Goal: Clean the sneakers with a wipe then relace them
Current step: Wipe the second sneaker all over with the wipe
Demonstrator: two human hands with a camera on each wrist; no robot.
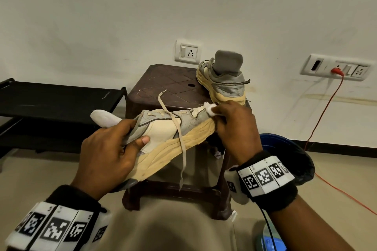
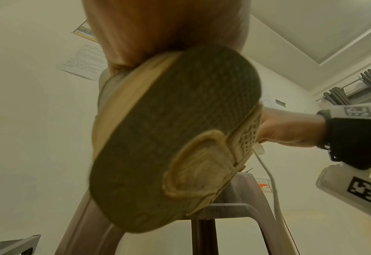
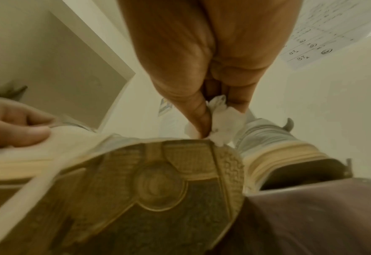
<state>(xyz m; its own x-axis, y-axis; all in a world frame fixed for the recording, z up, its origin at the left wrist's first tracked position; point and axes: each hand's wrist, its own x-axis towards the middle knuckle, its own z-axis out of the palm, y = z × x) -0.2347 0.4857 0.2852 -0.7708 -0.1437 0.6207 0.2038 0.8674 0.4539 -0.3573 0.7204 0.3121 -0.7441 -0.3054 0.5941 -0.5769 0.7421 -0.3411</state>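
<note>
I hold a grey and cream sneaker (image 1: 163,128) on its side above the brown stool (image 1: 163,79), toe pointing right. My left hand (image 1: 114,144) grips its heel end, thumb on the cream side panel; its dark outsole (image 2: 175,134) fills the left wrist view. My right hand (image 1: 230,122) pinches a crumpled white wipe (image 1: 210,109) against the toe, also seen as the wipe (image 3: 221,122) above the sole (image 3: 158,189). A loose lace (image 1: 179,134) hangs down from the eyelets. The second sneaker (image 1: 224,79) stands on the stool's back right corner.
A black low shelf (image 1: 57,98) stands at the left against the wall. A blue bin with a dark liner (image 1: 289,155) sits to the right of the stool. A red cable (image 1: 322,112) runs from the wall socket down across the floor.
</note>
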